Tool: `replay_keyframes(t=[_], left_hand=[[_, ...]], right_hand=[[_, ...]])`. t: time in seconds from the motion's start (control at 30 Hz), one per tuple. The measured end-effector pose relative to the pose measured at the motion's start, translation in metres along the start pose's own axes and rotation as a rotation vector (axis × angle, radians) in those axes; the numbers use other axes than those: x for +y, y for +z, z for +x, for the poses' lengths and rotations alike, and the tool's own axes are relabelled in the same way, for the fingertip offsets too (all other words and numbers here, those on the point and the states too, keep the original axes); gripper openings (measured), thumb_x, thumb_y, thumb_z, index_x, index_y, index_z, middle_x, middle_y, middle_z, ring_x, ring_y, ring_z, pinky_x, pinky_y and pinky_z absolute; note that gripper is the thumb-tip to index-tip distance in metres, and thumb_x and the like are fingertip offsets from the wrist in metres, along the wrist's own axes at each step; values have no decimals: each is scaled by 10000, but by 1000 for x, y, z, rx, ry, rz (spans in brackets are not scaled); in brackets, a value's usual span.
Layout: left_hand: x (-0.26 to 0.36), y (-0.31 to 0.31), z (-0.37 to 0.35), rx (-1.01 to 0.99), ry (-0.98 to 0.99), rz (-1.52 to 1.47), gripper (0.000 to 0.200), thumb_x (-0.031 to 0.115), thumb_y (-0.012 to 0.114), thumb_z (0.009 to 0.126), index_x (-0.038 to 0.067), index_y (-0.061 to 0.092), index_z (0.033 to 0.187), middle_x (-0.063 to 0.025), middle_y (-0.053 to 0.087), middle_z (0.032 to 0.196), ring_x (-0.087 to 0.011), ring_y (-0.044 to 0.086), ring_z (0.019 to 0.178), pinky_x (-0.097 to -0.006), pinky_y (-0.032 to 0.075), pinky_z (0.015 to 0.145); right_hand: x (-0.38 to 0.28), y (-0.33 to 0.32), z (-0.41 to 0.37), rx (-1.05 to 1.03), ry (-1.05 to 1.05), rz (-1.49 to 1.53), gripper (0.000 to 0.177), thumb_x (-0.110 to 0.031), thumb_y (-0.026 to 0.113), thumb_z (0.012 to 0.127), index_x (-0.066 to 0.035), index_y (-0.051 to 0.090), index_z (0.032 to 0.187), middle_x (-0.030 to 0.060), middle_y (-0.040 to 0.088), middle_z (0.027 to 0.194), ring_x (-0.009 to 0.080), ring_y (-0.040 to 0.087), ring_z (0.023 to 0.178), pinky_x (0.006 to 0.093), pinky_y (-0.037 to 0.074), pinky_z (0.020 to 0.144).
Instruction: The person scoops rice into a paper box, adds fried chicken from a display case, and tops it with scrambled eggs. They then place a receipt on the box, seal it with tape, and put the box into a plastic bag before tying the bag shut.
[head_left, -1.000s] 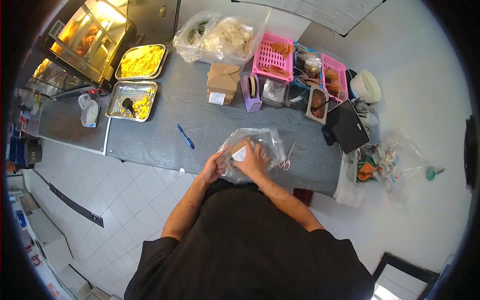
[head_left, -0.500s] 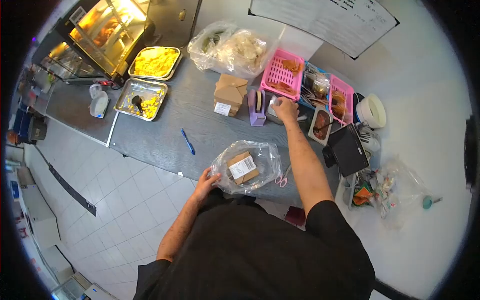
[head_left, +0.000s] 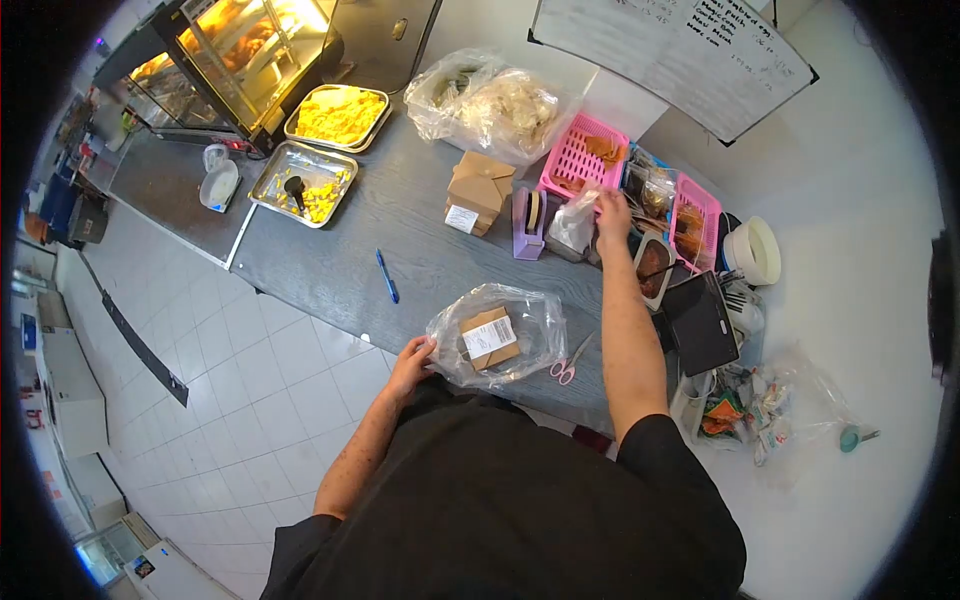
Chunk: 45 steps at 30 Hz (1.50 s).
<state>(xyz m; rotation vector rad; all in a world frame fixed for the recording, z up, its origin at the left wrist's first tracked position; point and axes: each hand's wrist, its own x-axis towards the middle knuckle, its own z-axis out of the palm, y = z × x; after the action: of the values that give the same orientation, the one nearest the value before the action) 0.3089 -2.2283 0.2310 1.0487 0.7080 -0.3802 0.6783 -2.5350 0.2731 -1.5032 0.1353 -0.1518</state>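
Observation:
My left hand (head_left: 410, 366) has its fingers closed on the left edge of a clear plastic bag (head_left: 545, 335) at the table's front edge. Inside that bag sits a brown cardboard food box (head_left: 489, 338) with a white printed label. Farther right, my right hand (head_left: 613, 216) pinches a small clear plastic bag (head_left: 574, 224), raised above a dark container beside the purple tape dispenser (head_left: 528, 225). What the small bag contains, if anything, I cannot make out. Pink-handled scissors (head_left: 564, 371) lie just right of the large bag.
Brown boxes (head_left: 480, 190) stand stacked left of the dispenser. Pink baskets (head_left: 585, 150) and a sauce tub (head_left: 653, 268) surround my right hand. A blue pen (head_left: 387, 276) lies mid-table. Metal trays of yellow food (head_left: 343, 115) and a dark tablet screen (head_left: 701, 322) flank the workspace.
My right hand has drawn the small clear bag up from the container, so more of it shows. My left hand stays at the large bag. The whole view has shifted slightly.

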Motion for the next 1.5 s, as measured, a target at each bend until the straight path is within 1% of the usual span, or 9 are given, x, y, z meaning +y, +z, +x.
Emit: replay_keyframes(t=[0.27,0.4,0.43,0.7,0.9,1.1,1.3,1.4,1.5], left_hand=[[-22,2,26,-12,-21,101,483,341,666,889,29,521,1228,-92,621,1091,-171,583,966,-307,461,784],[5,23,6,55,-3,-9,375,278,640,910,26,556,1175,-78,640,1003,-182,616,829,-333,516,728],[10,27,3,84,78,31,360,262,645,907,24,561,1164,-85,648,959,-160,610,796,-318,512,666],[12,21,3,104,334,299,371,212,715,856,17,543,1120,-85,648,834,-133,620,656,-282,498,509],[12,6,-15,76,305,205,377,178,711,871,6,534,1156,-86,644,851,-147,642,678,-300,562,568],[4,-9,-38,-10,182,37,348,189,695,889,37,562,1172,-55,631,878,-126,619,793,-301,557,646],[20,6,-49,51,253,89,185,186,673,901,37,629,1000,-12,588,820,-105,579,749,-313,570,642],[56,27,-57,86,384,132,190,157,675,905,-12,632,829,-14,571,713,-87,582,667,-272,550,542],[113,51,-92,107,616,356,203,130,677,902,-17,617,776,-15,578,676,-84,587,655,-255,524,519]], right_hand=[[-82,5,-119,-279,263,718,74,-99,604,914,-71,598,983,29,622,909,187,638,877,413,540,837],[-8,42,-239,-627,482,13,227,-21,656,802,-29,660,1029,89,669,962,213,657,884,348,534,768],[47,49,-269,-934,-211,-419,272,-31,666,745,-39,682,1017,102,678,972,226,656,912,363,524,775],[60,88,-301,-1279,-966,-1481,321,-278,618,801,-126,716,1067,78,647,1146,220,531,1186,426,350,1052],[30,96,-290,-1434,-694,-1567,323,-310,643,811,-134,717,1072,96,630,1209,247,504,1240,432,369,1047],[0,53,-274,-1274,-318,-754,280,-251,708,775,-99,703,1010,125,645,1149,316,515,1189,414,396,1003],[-54,-5,-265,144,-557,-1482,279,-193,739,791,-63,681,1030,95,692,917,251,651,902,356,492,790],[-14,-72,-213,-520,328,-636,290,-199,738,785,-27,661,1006,38,661,803,147,619,747,319,480,696],[-97,-46,-229,-302,-128,-548,244,-193,735,783,-4,658,918,38,638,731,109,580,640,270,462,613]])
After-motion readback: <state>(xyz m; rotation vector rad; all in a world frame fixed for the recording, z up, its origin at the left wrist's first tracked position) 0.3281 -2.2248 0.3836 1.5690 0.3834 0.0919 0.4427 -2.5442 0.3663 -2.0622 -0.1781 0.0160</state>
